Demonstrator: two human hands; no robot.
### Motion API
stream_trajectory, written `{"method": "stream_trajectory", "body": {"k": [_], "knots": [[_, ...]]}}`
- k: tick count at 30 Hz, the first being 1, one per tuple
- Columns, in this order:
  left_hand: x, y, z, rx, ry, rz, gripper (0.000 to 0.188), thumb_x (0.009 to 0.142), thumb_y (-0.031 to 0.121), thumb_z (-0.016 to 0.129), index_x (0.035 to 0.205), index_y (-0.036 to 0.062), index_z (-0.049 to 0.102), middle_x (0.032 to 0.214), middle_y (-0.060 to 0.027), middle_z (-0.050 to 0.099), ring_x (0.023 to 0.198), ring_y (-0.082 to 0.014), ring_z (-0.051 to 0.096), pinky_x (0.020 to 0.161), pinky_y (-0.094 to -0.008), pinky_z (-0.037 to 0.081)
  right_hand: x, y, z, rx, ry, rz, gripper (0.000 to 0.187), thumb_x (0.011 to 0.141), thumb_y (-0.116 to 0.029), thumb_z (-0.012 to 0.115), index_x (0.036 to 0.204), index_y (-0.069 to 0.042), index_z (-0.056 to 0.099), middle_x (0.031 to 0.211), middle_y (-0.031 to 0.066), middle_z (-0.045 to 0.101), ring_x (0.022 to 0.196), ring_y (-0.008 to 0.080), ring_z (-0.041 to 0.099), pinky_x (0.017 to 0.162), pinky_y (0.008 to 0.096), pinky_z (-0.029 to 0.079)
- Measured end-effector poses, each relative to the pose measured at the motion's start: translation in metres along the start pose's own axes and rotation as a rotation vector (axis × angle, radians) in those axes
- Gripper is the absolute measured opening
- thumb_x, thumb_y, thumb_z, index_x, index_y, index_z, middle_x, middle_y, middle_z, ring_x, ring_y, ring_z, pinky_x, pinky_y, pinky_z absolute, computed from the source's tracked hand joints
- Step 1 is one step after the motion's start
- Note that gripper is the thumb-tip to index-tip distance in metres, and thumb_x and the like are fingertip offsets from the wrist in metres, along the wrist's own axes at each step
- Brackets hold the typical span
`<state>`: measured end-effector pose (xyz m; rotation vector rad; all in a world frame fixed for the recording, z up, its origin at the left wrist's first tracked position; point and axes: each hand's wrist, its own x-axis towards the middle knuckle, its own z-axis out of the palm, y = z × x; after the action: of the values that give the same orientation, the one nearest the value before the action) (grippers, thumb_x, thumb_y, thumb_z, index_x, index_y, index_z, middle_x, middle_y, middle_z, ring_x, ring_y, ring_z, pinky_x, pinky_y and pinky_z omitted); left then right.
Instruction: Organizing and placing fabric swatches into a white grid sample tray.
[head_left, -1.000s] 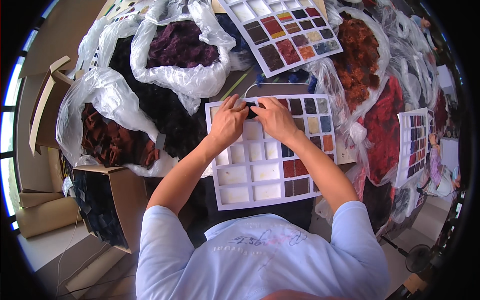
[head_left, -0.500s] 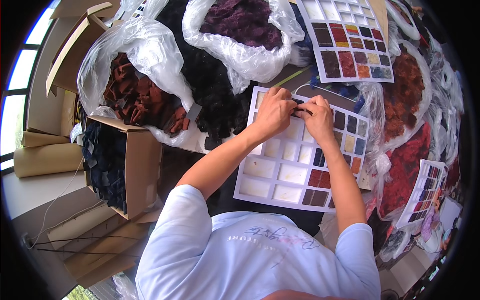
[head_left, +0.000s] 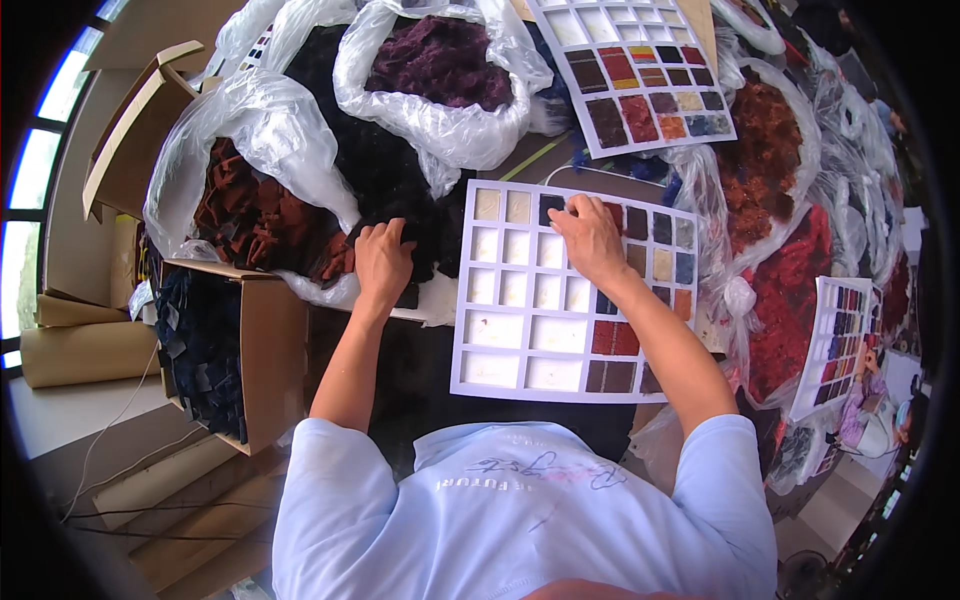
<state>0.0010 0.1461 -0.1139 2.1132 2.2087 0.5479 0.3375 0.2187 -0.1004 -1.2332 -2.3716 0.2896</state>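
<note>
Sample board [head_left: 527, 340], seen in the head view, lies in front of the person near the middle, a white sheet divided into compartments of two sizes. Its left part shows mostly white-bottomed compartments, with two cream ones at the top left corner. The right part is filled with swatches: dark red, brown, black, grey, beige, blue and orange, plus a large red-brown swatch [head_left: 615, 338] above a large brown one.

The right hand [head_left: 590, 240] reaches over the board's top row, its bent fingers at a black swatch [head_left: 549, 207] in the third compartment; whether they grip it or only touch it, I cannot tell. The left hand [head_left: 383, 265] is well apart from the board, fingers bent at the edge of a black heap [head_left: 385, 170]; I cannot tell whether they are closed on a piece.

Behind the board, a white plastic bag [head_left: 440, 125] with a rolled-down mouth holds purple fluff [head_left: 440, 60]. Left of it, another plastic bag [head_left: 270, 105] contains reddish-brown scraps [head_left: 250, 210]. Nearer the person stands a cardboard box [head_left: 275, 350] full of dark blue pieces [head_left: 203, 350]. Beyond the first board, a second board [head_left: 605, 30] also carries swatches in compartments. On the right, rust-coloured fluff [head_left: 765, 165] sits within clear plastic, beside a red heap [head_left: 790, 300].
</note>
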Motion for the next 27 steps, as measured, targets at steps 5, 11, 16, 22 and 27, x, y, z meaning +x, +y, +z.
{"method": "stream_trajectory", "body": {"k": [5, 11, 16, 22, 27], "knots": [[0.013, 0.002, 0.002, -0.152, 0.063, 0.105, 0.021, 0.076, 0.009, 0.073, 0.094, 0.0041, 0.064, 0.087, -0.0147, 0.066, 0.087, -0.0360, 0.061, 0.076, -0.0458, 0.047, -0.010, 0.015, -0.020, 0.078, -0.070, 0.010, 0.025, 0.093, -0.016, 0.066, 0.115, -0.006, 0.073, 0.122, 0.0189, 0.065, 0.111, 0.0338, 0.061, 0.095, 0.0410, 0.050], [0.014, -0.010, 0.027, -0.483, 0.153, -0.173, 0.028, 0.084, 0.008, 0.067, 0.110, 0.0039, 0.059, 0.097, -0.0201, 0.066, 0.093, -0.0398, 0.062, 0.081, -0.0483, 0.048, 0.040, 0.040, -0.032, 0.489, 0.056, 0.374, 0.031, 0.099, -0.025, 0.063, 0.116, 0.000, 0.070, 0.103, 0.0183, 0.074, 0.095, 0.0211, 0.073, 0.081, 0.0320, 0.055], [0.010, -0.010, 0.035, -0.407, 0.160, -0.076, 0.037, 0.085, 0.005, 0.065, 0.120, 0.0013, 0.058, 0.103, -0.0213, 0.065, 0.097, -0.0400, 0.061, 0.085, -0.0465, 0.048, 0.106, 0.014, -0.011, 0.507, 0.146, 0.201, 0.026, 0.092, -0.020, 0.070, 0.110, -0.002, 0.072, 0.100, 0.0169, 0.074, 0.091, 0.0259, 0.073, 0.079, 0.0332, 0.056], [0.000, -0.003, 0.032, -0.465, 0.165, -0.084, 0.039, 0.083, 0.003, 0.066, 0.122, 0.0008, 0.059, 0.105, -0.0190, 0.065, 0.096, -0.0392, 0.059, 0.085, -0.0452, 0.047, 0.218, -0.004, 0.045, 0.244, 0.103, 0.129, 0.031, 0.084, -0.027, 0.074, 0.107, -0.006, 0.073, 0.101, 0.0167, 0.072, 0.093, 0.0358, 0.069, 0.082, 0.0430, 0.055], [-0.006, 0.005, 0.037, -0.472, 0.176, -0.093, 0.040, 0.082, 0.002, 0.066, 0.122, 0.0013, 0.059, 0.106, -0.0175, 0.065, 0.096, -0.0371, 0.059, 0.085, -0.0443, 0.046, 0.250, -0.009, 0.064, 0.052, -0.032, 0.397, 0.035, 0.080, -0.034, 0.078, 0.104, -0.009, 0.073, 0.103, 0.0148, 0.073, 0.099, 0.0343, 0.069, 0.086, 0.0439, 0.054]]}}
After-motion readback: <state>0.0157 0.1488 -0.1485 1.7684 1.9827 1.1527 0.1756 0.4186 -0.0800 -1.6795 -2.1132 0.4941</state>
